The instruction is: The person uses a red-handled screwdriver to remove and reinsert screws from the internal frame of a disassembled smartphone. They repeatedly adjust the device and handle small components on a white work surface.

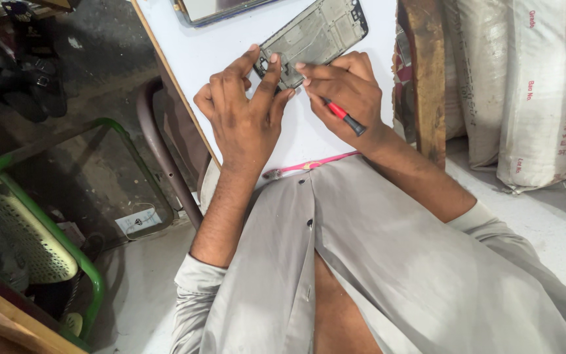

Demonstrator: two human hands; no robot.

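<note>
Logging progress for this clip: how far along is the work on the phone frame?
Done: the phone frame lies stripped and bare on the white table, with a separate screen panel beyond it. In hand: the left hand steadies the frame's near end while the right hand works there with a red-handled screwdriver. Left: frame and panel are still apart; I cannot tell how many screws remain.

Soft, even daylight, fairly bright, strongest on the white table [335, 137] and the sacks [525, 85] at right. Much dimmer at left, around the green chair [47, 216] and the dark floor (detail there muddy). Only faint, short shadows under the hands. No harsh glare. Sharp in the middle, slightly soft and stretched toward the edges and corners.
</note>
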